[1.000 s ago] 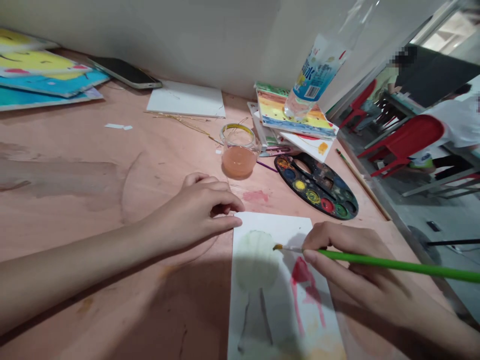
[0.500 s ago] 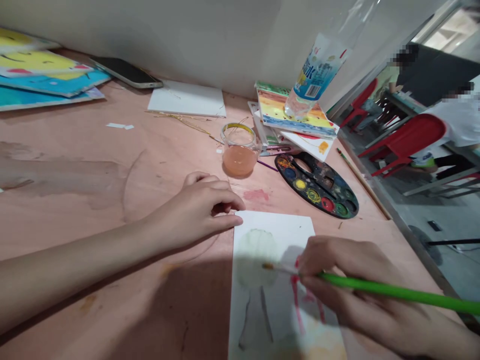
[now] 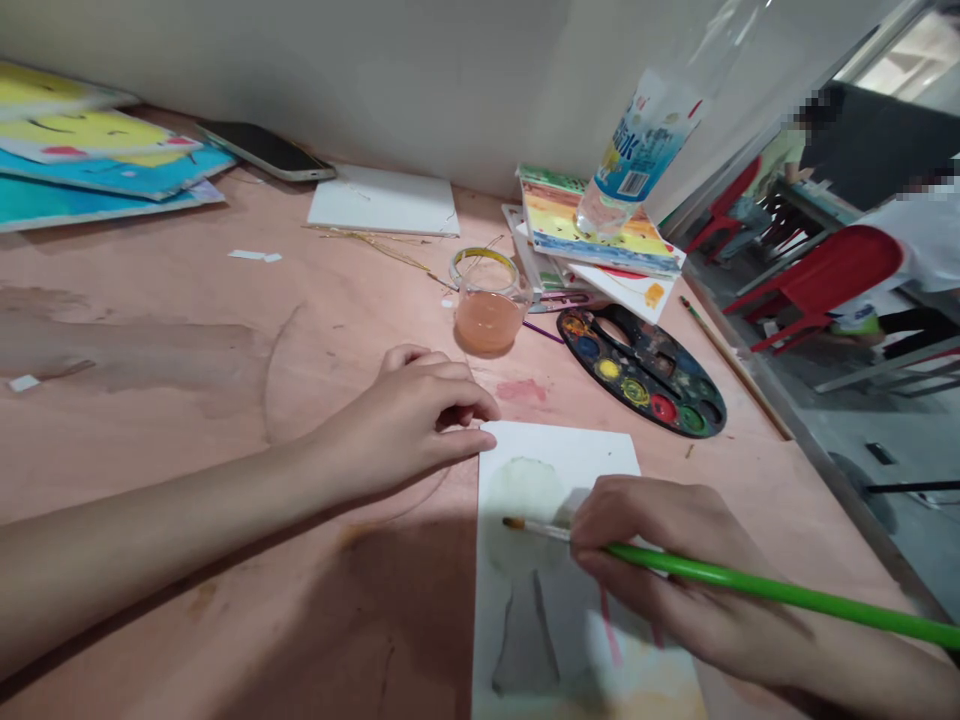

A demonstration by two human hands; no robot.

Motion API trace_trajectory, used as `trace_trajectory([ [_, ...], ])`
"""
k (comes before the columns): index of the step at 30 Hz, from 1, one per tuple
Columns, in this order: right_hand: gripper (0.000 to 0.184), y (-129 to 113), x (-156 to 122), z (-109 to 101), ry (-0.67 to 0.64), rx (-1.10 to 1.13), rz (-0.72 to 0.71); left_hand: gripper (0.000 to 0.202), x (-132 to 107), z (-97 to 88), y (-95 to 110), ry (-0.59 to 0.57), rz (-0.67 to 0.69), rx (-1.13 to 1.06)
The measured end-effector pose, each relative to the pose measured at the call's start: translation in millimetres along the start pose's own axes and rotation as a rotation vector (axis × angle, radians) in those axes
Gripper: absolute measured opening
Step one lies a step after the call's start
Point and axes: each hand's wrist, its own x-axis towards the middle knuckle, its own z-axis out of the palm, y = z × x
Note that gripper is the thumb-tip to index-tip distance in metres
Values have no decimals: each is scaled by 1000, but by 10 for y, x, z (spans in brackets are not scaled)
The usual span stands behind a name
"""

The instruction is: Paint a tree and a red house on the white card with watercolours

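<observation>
My right hand (image 3: 660, 570) grips a green-handled paintbrush (image 3: 750, 585), and its ochre-tipped bristles lie over the pale green round crown (image 3: 521, 510) of a painted tree. I cannot tell whether they touch the paper. That white sheet of paper (image 3: 570, 450) lies on a pink-stained wooden table (image 3: 187, 450), with a grey trunk (image 3: 526, 640) below the crown. My hand hides most of the pink strokes. My left hand (image 3: 409, 415) rests on the table, its loosely curled fingers holding nothing, with the thumb tip at the paper's top left corner.
Beyond the paper lie a paint palette (image 3: 641, 370) and a glass of pinkish water (image 3: 489, 305). A water bottle (image 3: 645, 140) stands on stacked painted cards (image 3: 600, 230). A phone (image 3: 266, 150) and painted sheets (image 3: 90, 150) lie by the wall. Beyond the table's right edge, people sit on red chairs (image 3: 814, 285).
The brush tip has swung left, from beside the crown's right side to its left part. My right hand now covers more of the pink strokes. The whole view has drifted slightly right.
</observation>
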Motion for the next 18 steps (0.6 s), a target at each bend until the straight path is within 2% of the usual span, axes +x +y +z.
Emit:
trace_trajectory([
  [3,18,29,-14,35,5,-34,36,12,4,1,-10,2,-7,-10],
  [8,18,25,4,49,-61,31,-19,12,-2,-1,-11,15,-3,-24],
  [10,20,18,12,36,-13,-3,5,12,-2,-5,-3,10,-1,-19],
  [12,17,16,14,23,-26,-13,13,12,0,-10,5,1,-6,-10],
  [15,17,22,7,14,-84,39,-78,13,0,-16,11,2,-6,3],
  [18,17,41,-5,16,22,-61,-104,16,-6,-16,15,4,4,3],
])
